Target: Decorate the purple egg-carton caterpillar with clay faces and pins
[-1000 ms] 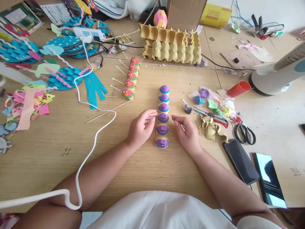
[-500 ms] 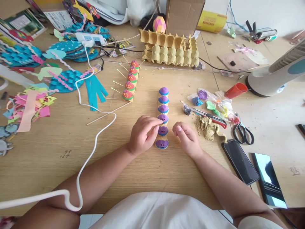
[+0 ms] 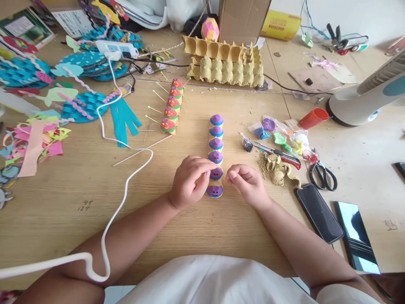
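A row of egg-carton cups painted purple and blue, a caterpillar [image 3: 216,144], lies lengthwise in front of me. Small dark faces mark its nearer cups. My left hand [image 3: 191,181] is at its left side, with the index finger stretched over the second-nearest cup and the thumb a little apart below; nothing shows between them. To the right of the row, clear of it, my right hand [image 3: 247,183] has its thumb pressed to its curled fingers. Anything inside that pinch is too small or hidden to make out.
A red and green egg-carton caterpillar [image 3: 171,107] with stick legs stands further left. On the right lie bags of coloured clay [image 3: 268,124], a utility knife [image 3: 278,155], brown clay [image 3: 276,170], scissors [image 3: 322,175] and phones [image 3: 319,213]. A white cable [image 3: 126,190] crosses the left side.
My left index fingertip has shifted slightly nearer me, from the third-nearest cup to the second. My right hand's fingers have moved slightly left and loosened from a tighter curl into a pinch.
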`<action>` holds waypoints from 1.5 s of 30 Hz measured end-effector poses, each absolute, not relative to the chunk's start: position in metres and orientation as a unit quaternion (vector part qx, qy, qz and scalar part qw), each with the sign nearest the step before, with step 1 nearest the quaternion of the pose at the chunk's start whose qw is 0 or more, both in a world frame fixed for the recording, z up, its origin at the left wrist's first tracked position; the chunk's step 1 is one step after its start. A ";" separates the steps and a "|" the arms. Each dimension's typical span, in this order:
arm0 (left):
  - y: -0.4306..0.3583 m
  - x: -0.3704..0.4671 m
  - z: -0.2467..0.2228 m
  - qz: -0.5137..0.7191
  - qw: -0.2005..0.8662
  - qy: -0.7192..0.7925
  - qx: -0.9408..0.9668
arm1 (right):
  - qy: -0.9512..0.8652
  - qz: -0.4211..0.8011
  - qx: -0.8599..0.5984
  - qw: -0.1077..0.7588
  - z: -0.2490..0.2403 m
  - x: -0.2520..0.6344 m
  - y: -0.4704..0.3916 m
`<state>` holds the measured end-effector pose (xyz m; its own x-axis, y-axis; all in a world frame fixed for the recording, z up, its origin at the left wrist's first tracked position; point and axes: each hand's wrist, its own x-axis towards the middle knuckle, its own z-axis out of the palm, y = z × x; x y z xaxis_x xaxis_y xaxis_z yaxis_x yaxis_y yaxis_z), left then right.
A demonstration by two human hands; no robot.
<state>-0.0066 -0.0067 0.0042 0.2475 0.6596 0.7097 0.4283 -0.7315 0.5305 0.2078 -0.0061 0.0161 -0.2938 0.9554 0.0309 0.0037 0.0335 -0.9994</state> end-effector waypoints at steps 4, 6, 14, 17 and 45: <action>-0.008 -0.005 0.007 0.501 0.121 0.338 0.788 | -0.593 0.542 -0.423 0.419 0.017 0.209 -0.009; -0.009 -0.004 0.010 0.494 0.128 0.333 0.793 | -0.606 0.534 -0.422 0.412 0.017 0.208 -0.010; -0.013 -0.001 0.014 0.479 0.092 0.319 0.813 | -0.712 0.440 -0.356 0.416 0.017 0.204 -0.012; -0.013 0.000 0.015 0.479 0.069 0.331 0.810 | -0.740 0.390 -0.348 0.423 0.016 0.203 -0.012; -0.008 -0.007 0.014 0.485 0.061 0.378 0.787 | -0.521 0.592 -0.434 0.436 0.013 0.199 -0.011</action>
<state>-0.0066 -0.0082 0.0143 0.2447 0.6532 0.7166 0.5349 -0.7073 0.4621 0.1994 -0.0112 0.0126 -0.2425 0.9683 -0.0598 -0.0639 -0.0774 -0.9950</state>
